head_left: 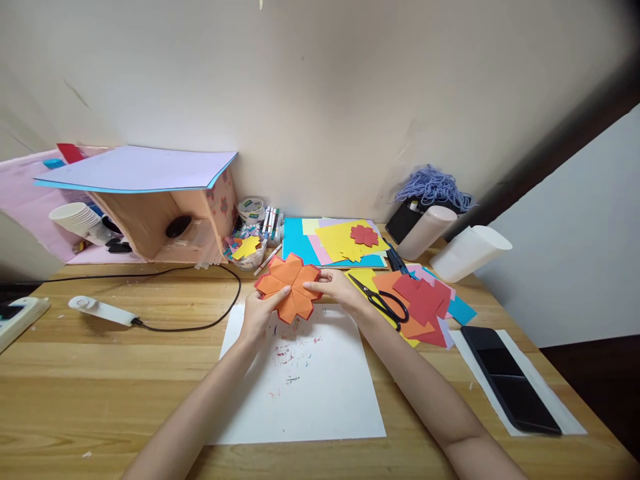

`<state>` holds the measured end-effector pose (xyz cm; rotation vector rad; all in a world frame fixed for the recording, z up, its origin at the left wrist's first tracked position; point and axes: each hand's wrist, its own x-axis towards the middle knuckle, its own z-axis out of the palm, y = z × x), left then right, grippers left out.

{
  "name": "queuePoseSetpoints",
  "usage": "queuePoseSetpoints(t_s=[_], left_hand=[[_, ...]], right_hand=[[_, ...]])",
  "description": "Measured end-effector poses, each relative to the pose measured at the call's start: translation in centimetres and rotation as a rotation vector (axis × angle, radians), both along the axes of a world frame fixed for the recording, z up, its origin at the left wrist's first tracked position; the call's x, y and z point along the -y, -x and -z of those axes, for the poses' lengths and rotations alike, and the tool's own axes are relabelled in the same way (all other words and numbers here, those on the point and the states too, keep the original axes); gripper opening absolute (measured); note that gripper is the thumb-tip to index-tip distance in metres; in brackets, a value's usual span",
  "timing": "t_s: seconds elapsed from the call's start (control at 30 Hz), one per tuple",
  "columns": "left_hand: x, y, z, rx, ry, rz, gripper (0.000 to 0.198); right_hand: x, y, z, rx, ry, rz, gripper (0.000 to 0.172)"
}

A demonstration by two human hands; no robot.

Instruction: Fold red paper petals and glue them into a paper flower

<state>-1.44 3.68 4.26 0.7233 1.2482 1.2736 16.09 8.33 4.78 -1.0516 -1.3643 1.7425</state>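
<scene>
An orange paper flower (295, 308) with creased petals is held up above a white sheet (320, 400) marked with ink smudges. Red paper shows behind its edges. My left hand (259, 312) grips the flower at its lower left, thumb on the front near the centre. At the right side, my right hand (336, 288) pinches it, with the thumb on the front. The fingers behind the paper are hidden. Just right of my right hand, black-handled scissors (383, 300) lie on red, orange and yellow paper pieces (423, 300).
A pink box (220, 207) stands at the back left beside a tub of scraps (247, 257). Coloured sheets with a red paper flower (364, 235) lie against the wall. A phone (510, 380) rests at right. A black cable (200, 329) crosses the left side.
</scene>
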Motion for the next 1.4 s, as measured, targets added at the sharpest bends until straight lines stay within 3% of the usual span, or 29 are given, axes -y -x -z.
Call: queuePoseSetpoints(t_s=[0.6, 0.77, 0.9, 1.17, 1.27, 1.4], left_hand=[[0.1, 0.3, -0.1, -0.024, -0.026, 0.044, 0.052], [1.1, 2.0, 0.0, -0.027, 0.058, 0.056, 0.047], [3.3, 5.4, 0.7, 0.028, 0.093, 0.056, 0.042], [12.3, 16.6, 1.9, 0.089, 0.184, -0.281, 0.031], [15.9, 20.5, 2.2, 0.084, 0.152, -0.426, 0.027], [18.9, 24.0, 2.9, 0.065, 0.099, -0.64, 0.029]], right_hand=[[0.4, 0.2, -0.6, 0.031, 0.001, 0.027, 0.042], [0.8, 0.8, 0.1, 0.058, 0.018, -0.046, 0.043], [1.4, 2.9, 1.0, 0.081, -0.011, -0.141, 0.042], [2.4, 11.4, 3.7, 0.094, 0.02, -0.255, 0.037], [2.9, 16.4, 4.9, 0.113, -0.115, -0.299, 0.031], [3.9, 24.2, 4.7, 0.243, -0.426, -0.318, 0.029]])
